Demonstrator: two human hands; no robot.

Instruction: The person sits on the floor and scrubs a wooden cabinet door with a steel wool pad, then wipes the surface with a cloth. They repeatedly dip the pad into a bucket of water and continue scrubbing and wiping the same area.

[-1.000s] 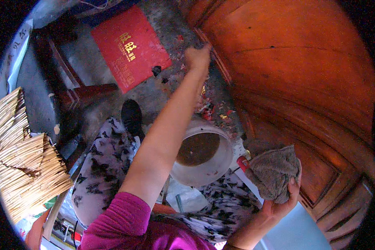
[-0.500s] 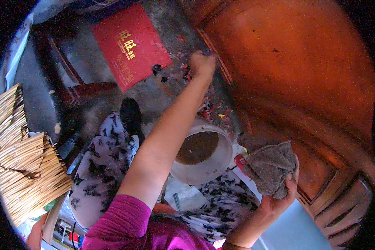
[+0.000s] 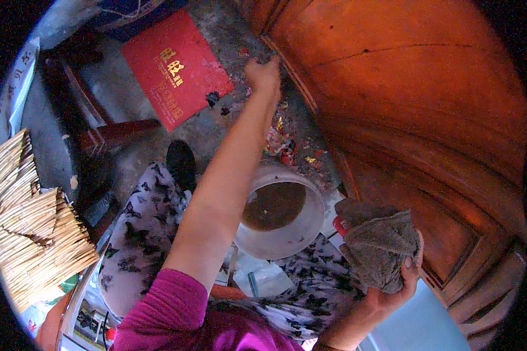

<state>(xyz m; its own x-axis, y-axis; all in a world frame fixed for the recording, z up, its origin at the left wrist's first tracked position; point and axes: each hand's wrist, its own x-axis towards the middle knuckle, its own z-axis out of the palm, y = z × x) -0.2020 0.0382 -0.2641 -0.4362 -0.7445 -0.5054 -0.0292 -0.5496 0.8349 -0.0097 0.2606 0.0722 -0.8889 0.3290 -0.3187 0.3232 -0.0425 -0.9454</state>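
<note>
My left arm reaches forward over the floor, and my left hand (image 3: 263, 76) is close to the base of the wooden panel (image 3: 386, 88). Its fingers are curled closed, with a dark bit showing at their tips; what they hold, if anything, I cannot make out. At the lower right, my right hand (image 3: 409, 275) grips a crumpled grey-brown cloth (image 3: 380, 243) with the thumb on its near side. Between my knees stands a whitish plastic bucket (image 3: 298, 237) holding murky brown water (image 3: 275, 206). Scraps of red and yellow litter (image 3: 284, 146) lie beyond the bucket.
A red rectangular board or bag (image 3: 175, 70) with gold print lies on the floor left of my left hand. Dark wooden furniture legs (image 3: 123, 131) stand farther left. A straw mat or broom-like bundle (image 3: 35, 228) fills the left edge. A light blue surface (image 3: 416, 322) is beneath my right forearm.
My left hand has moved a little left and farther forward along the floor. The cloth in my right hand is slightly lower in view. The whole view has shifted slightly.
</note>
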